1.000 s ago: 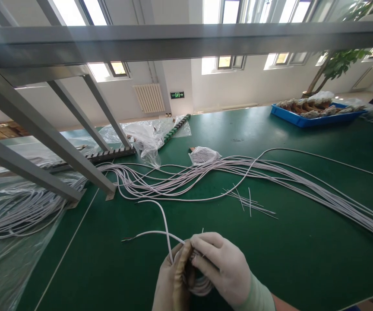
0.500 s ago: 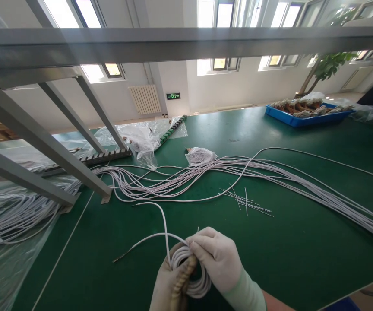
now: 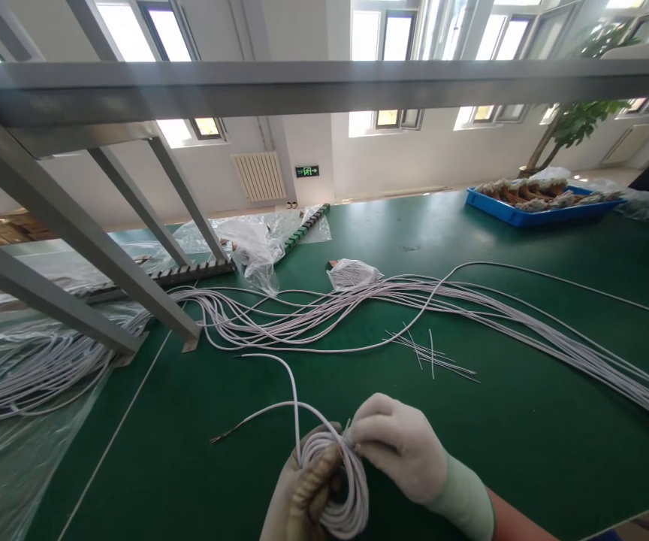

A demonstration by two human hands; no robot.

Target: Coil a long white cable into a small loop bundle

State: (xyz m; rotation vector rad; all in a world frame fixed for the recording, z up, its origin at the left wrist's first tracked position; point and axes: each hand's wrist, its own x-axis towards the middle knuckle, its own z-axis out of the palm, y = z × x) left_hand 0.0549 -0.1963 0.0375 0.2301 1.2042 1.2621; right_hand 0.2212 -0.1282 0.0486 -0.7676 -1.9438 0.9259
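Note:
A coil of white cable (image 3: pixel 352 500) is in my gloved left hand (image 3: pixel 307 488), whose fingers wrap round its left side and reach into the loop. Two loose cable ends rise from the coil and curve off to the left, one with bare strands showing at its tip. My gloved right hand (image 3: pixel 400 443) pinches at the coil's upper right edge. Between those fingertips is a thin twist tie (image 3: pixel 348 426), mostly hidden. Beyond the hands, several loose twist ties (image 3: pixel 434 357) lie scattered on the green tabletop (image 3: pixel 217 496).
A long bundle of white cables (image 3: pixel 268 323) runs across the table behind my hands. At left stand grey metal frame legs (image 3: pixel 172 300), with more coiled cable (image 3: pixel 37 368) on plastic sheeting. Clear plastic bags (image 3: pixel 257 248) and a blue tray (image 3: pixel 527 216) sit farther back.
My right hand has shifted slightly right, its fingertips drawn from over the coil's top to its upper right edge. The left hand keeps its hold on the coil. The view has shifted slightly.

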